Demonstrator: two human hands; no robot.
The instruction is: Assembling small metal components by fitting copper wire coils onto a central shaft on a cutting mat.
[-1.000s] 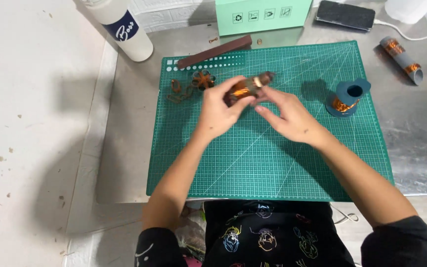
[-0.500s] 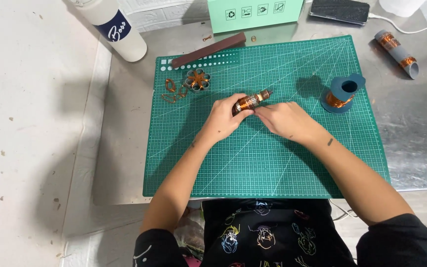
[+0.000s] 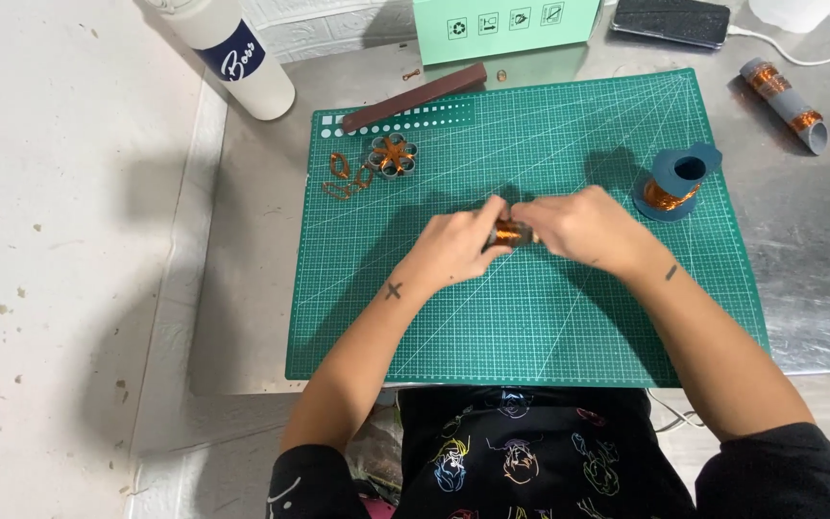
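Both hands meet over the middle of the green cutting mat (image 3: 530, 317). My left hand (image 3: 455, 247) and my right hand (image 3: 583, 226) together grip a small rod wound with copper wire (image 3: 508, 232); only its middle shows between the fingers. A dark blue spool of copper wire (image 3: 676, 180) stands upright just right of my right hand. At the mat's upper left lie a small flower-shaped wire piece (image 3: 392, 155) and loose copper wire loops (image 3: 342, 177).
A brown bar (image 3: 415, 96) lies along the mat's top edge. A white bottle (image 3: 232, 53) stands at the back left, a mint green box (image 3: 506, 24) at the back centre, a dark phone (image 3: 670, 19) beside it. A grey tube with copper windings (image 3: 785, 104) rests far right on the metal table (image 3: 818, 288).
Both hands have drawn the wire-wound rod nearer to me and lower over the mat. The fingers now cover most of it.
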